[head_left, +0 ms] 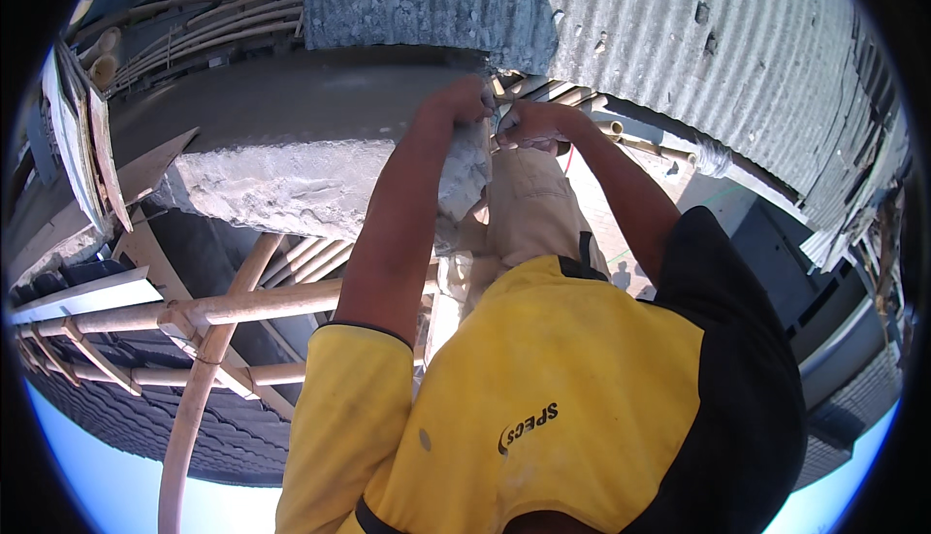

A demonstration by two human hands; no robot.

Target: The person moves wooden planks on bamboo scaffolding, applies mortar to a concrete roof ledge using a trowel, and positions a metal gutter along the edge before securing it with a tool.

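My left hand [464,99] is closed at the far right corner of a grey concrete slab [281,97]. Just right of it, my right hand [532,125] is closed too, fingers curled toward the slab's end. Between the two hands runs a narrow gap beside the slab's rough broken side [281,180]. Whatever the fingers hold is too small and hidden to make out. Both arms reach forward, the left forearm passing over the slab's near edge.
Corrugated grey roofing [669,39] with holes overhangs the far side. Bamboo poles [281,303] cross at the lower left, by a white board [92,298] and dark roof tiles [223,437]. More bamboo [223,25] lies at the far left. Ground [630,204] shows well below on the right.
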